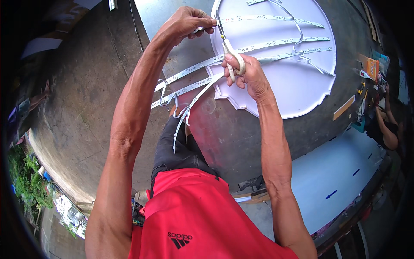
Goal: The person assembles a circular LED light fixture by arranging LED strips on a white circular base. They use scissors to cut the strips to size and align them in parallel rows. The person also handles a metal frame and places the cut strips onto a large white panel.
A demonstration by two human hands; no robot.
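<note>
My right hand [250, 75] grips a pair of scissors [233, 56] by the cream handles, with the blades pointing away from me. Pinched in my left hand [192, 23] is the left end of a white LED strip [258, 17], right beside the blades. Whether the blades touch the strip I cannot tell. Beneath lies a white rounded panel [280, 93] with a notched near edge. More LED strips [189, 69] cross it and reach past its left edge, joined by loose wires [298, 34]. One strip end [179, 127] hangs toward my legs.
A dark, worn work surface [92, 82] surrounds the panel. At the right lie a short wooden strip [344, 107] and some tools; another person's arm [385, 123] shows beyond. A pale blue sheet with dark arrows [319, 181] is at lower right.
</note>
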